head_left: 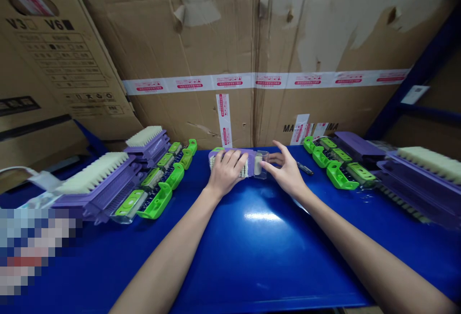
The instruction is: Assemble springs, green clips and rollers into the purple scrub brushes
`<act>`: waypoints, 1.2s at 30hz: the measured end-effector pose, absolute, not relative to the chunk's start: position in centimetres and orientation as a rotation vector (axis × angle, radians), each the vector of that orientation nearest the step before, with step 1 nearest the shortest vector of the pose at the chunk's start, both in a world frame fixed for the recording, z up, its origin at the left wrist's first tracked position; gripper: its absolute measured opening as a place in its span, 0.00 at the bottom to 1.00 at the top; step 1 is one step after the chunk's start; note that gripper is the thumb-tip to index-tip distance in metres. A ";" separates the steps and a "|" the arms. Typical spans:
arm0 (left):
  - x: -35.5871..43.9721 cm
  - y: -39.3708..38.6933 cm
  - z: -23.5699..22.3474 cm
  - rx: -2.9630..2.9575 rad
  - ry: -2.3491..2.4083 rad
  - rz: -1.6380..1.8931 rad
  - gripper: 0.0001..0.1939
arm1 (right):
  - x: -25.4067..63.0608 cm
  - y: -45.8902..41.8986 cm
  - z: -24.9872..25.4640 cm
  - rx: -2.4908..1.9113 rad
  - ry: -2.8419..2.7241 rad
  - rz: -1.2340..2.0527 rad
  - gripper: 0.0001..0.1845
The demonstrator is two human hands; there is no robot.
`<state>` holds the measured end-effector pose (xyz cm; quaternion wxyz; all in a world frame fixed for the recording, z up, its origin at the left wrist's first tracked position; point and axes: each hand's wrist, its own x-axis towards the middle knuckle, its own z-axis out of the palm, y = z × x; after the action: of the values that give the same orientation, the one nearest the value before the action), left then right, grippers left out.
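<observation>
Interior view, moderate cool light from above, one strong glare.
Item: blue counter (223,266), glossy, bearing a hard white streak near its middle and a fainter, wider bloom below; its sides sink into deeper blue. Item: soft shadow on it, beneath and between the left hand (226,172) and right hand (286,170), both evenly lit. Item: cardboard backing (194,64), muted brown, its far upper right corner near black. Condition: wide-angle stretch, uprights splaying outward; purple pieces (425,184) at right smeared and soft; small print mostly illegible; lower left corner broken into coarse square blocks.
</observation>
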<state>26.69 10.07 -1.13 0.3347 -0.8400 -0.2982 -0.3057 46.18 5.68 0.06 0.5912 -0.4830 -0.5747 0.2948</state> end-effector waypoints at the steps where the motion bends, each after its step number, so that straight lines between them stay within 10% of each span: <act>1: 26.7 10.1 -1.1 -2.198 -0.756 -0.786 0.24 | 46.1 5.7 0.0 -1.120 -1.339 0.696 0.42; 36: 27.5 9.5 -0.8 -2.245 -0.760 -0.766 0.32 | 46.3 6.7 -1.1 -1.099 -1.286 0.936 0.38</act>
<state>27.51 9.48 -0.80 0.3195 -0.8541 -0.2892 -0.2913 46.25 6.72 -1.06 0.5681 -0.4676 -0.5475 0.3986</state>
